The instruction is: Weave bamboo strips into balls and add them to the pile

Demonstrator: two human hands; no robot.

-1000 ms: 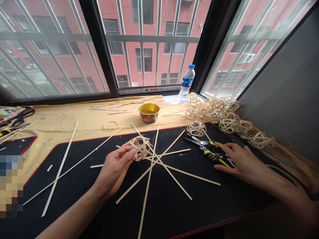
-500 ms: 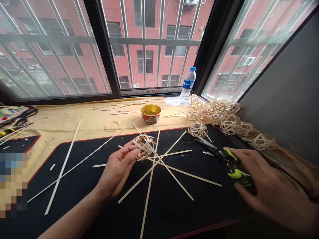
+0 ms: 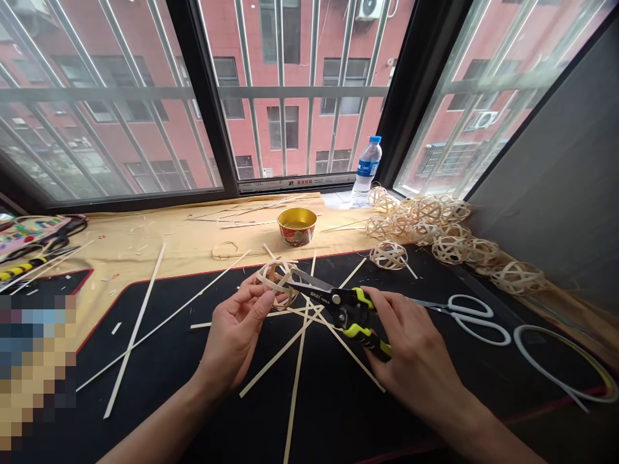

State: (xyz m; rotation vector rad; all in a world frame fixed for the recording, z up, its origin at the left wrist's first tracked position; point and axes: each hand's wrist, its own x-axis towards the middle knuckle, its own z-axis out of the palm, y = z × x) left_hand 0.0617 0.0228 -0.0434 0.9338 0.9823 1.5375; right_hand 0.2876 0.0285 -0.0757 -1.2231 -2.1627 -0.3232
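We hold a small woven ball (image 3: 279, 283) in our left hand (image 3: 236, 325), pinched between the thumb and the fingers on its near left side, raised above the black mat (image 3: 193, 380). Our right hand (image 3: 413, 338) is wrapped around the black and lime-green handles of the snips (image 3: 345, 306), which point leftward with their blades slightly parted. The blade tips reach the right side of the ball, though we cannot tell whether a strip lies between them. Below the ball and the snips, several pale strips (image 3: 294, 374) cross one another in a star on the mat, partly hidden by our hands and the snips. Farther left, two more strips (image 3: 129, 348) cross in a narrow X. Just beyond our right hand we see scissors (image 3: 478, 320) with white handles, and to their right a loose coil (image 3: 518, 341) of white and yellow. Near the mat's far edge rests a single finished ball (image 3: 389, 255), in front of a heap of similar balls (image 3: 430, 222) along the right wall. On the yellow cloth (image 3: 184, 248) behind the mat stands a round tin (image 3: 296, 227) with a golden inside, and a water bottle (image 3: 367, 171) stands upright by the window.
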